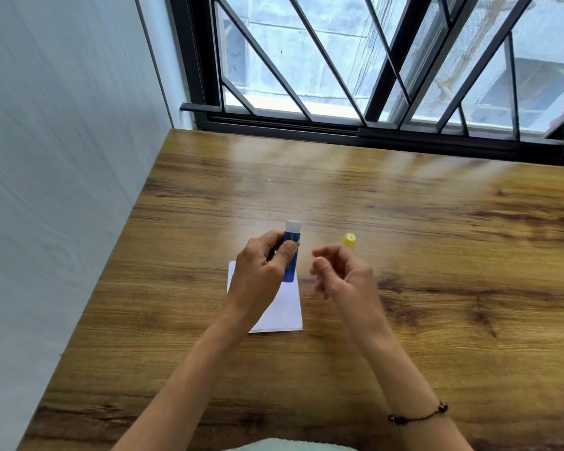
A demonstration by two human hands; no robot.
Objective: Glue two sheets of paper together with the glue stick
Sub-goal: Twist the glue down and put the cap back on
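Note:
My left hand [262, 271] grips a blue glue stick [291, 255] upright, its white glue tip bare at the top. White paper [282, 310] lies flat on the wooden table [437, 255] under that hand, partly hidden by it and my wrist. I cannot tell how many sheets lie there. My right hand [342, 276] hovers just right of the stick, blurred, fingers loosely curled and apart, holding nothing that I can see. The yellow cap [349, 239] stands on the table just beyond my right fingers, apart from the stick.
A grey wall [62, 190] runs along the table's left edge. A black-framed window with diagonal bars [372, 92] closes the far edge. A dark bead bracelet [417, 415] circles my right wrist.

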